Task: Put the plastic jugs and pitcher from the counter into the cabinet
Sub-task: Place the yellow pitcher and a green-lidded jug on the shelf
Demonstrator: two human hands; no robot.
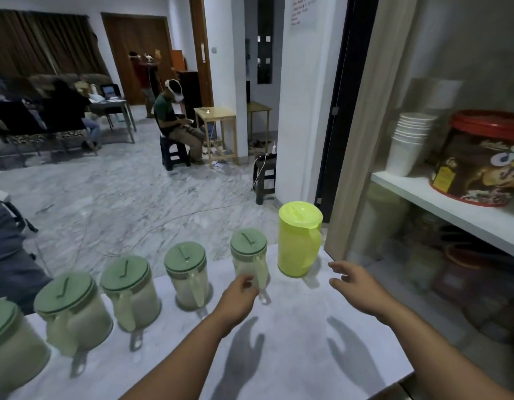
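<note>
Several translucent jugs with green lids stand in a row along the far edge of the white counter (293, 327). The rightmost jug (248, 249) has its handle toward me. My left hand (238, 294) hovers at that handle with fingers half curled, and I cannot see a firm grip. A yellow-green pitcher (299, 241) stands at the row's right end. My right hand (356, 287) floats just right of the pitcher, fingers apart and empty. The cabinet (452, 209) stands at the right, its white shelf at about pitcher-top height.
On the cabinet shelf sit a stack of white paper cups (408, 142) and a red-lidded chocolate tub (481, 160). Dim containers fill the space below. Beyond the counter edge is marble floor, a person seated on a stool (174, 119), and small tables.
</note>
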